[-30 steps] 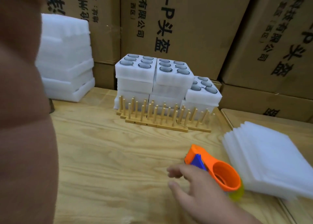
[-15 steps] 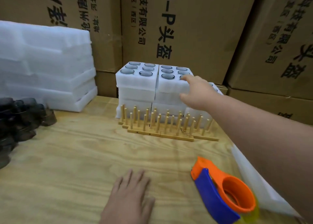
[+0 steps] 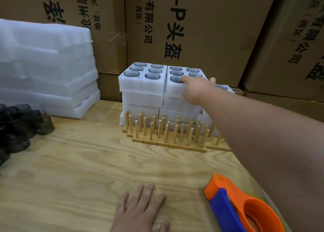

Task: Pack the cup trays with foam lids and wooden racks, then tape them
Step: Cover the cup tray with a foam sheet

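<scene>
Your right hand (image 3: 194,89) is stretched out over the worktop (image 3: 73,165) and has hold of the top cup tray (image 3: 175,87) of the right-hand stack: the thumb lies on the tray's upper face by a cup opening, and the fingers curl round its front and far edge. Your left hand (image 3: 140,212) lies flat on the worktop near you, palm down, fingers spread and straight, holding nothing.

The gripped tray is white foam with dark glass cups sunk in its round holes. It sits on more trays beneath it, and a second stack (image 3: 142,95) stands touching it on the left, its top tray also filled with cups. A lower tray (image 3: 222,88) shows behind your right forearm. Just in front of the stacks stand the wooden racks (image 3: 168,135), rows of upright pegs on flat bases, side by side.

Near your right elbow lies an orange and blue tape dispenser (image 3: 235,207). At the left edge sits a cluster of dark glass cups (image 3: 19,125), and behind them a tall pile of white foam pieces (image 3: 47,67). Printed cardboard boxes (image 3: 192,26) wall in the back.
</scene>
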Action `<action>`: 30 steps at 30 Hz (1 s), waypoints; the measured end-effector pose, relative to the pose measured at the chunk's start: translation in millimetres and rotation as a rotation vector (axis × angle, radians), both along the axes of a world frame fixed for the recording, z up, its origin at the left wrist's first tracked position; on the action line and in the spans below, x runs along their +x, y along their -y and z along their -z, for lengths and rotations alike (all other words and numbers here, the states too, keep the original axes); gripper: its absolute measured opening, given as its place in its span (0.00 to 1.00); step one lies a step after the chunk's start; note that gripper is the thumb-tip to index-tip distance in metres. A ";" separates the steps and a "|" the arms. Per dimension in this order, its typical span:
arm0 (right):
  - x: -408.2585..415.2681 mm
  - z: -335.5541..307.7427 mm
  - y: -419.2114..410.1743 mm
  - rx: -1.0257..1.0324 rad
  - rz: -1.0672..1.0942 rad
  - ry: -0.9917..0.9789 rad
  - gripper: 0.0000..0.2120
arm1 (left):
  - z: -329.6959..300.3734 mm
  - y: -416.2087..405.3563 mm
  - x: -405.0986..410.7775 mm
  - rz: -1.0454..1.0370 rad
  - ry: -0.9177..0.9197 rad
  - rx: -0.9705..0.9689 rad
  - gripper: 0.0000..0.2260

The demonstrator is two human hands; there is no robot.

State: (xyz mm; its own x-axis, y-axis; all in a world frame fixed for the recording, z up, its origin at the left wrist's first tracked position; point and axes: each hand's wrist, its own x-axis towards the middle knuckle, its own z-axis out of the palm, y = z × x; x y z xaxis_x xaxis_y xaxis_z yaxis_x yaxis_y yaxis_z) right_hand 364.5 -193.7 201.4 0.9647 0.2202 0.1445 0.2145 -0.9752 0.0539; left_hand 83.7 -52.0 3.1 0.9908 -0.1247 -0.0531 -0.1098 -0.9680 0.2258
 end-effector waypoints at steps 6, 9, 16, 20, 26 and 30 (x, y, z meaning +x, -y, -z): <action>-0.4 6.5 2.8 0.133 0.019 0.113 0.19 | 2.7 -1.0 0.7 -0.016 -0.005 -0.018 0.26; -13.1 3.0 10.0 0.209 0.020 0.202 0.17 | 7.0 -0.9 -0.5 -0.034 -0.035 -0.054 0.25; -87.2 -20.0 37.3 0.410 -0.098 0.324 0.17 | 6.5 2.1 -8.3 -0.017 0.035 -0.106 0.24; -158.6 -11.5 52.2 0.437 -0.207 0.323 0.18 | 16.9 1.5 -8.6 -0.044 0.096 -0.136 0.29; -254.5 24.0 63.1 0.479 -0.276 0.250 0.19 | 21.3 -5.8 -9.1 -0.041 0.104 -0.240 0.29; -306.2 61.3 63.0 0.458 -0.365 0.231 0.16 | 14.3 -11.2 -14.0 -0.136 0.243 -0.652 0.05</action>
